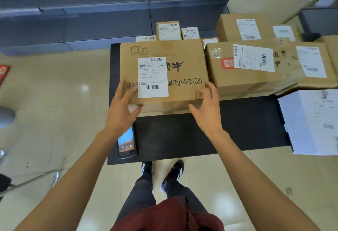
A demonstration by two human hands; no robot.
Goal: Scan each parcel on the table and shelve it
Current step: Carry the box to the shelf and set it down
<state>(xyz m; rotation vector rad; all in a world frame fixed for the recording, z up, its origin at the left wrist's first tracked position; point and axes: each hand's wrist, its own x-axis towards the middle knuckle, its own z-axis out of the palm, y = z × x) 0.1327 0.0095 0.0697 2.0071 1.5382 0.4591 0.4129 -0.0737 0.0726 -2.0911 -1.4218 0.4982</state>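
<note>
The cardboard box [164, 73] stands on the black table [228, 130] at its left end, close to the front edge, and just beside it on the right are more brown parcels [252, 66]. Both hands are spread on the near corners of the box: the left hand [121, 110] lies on the near-left corner with its thumb against the front face, and the right hand [205, 106] lies on the near-right corner. The fingers are open and flat on the cardboard — they touch it, but I cannot tell if they already press enough to carry it. The box looks stiff and quite big, and the print on top speaks of 45 pieces, so I judge it may be heavy if it is full; it needs 2 hands, best low on the 2 short sides or under the bottom edge, not on the smooth top where the palms could slip. Its long axis runs left to right across the table, and the white shipping label [152, 77] lies face up with its barcode toward the person, so it is easy to read. The handheld scanner [126, 143] lies on the table, partly under the left wrist — no hand holds it. The grey shelves [91, 17] behind the table look bare.
</note>
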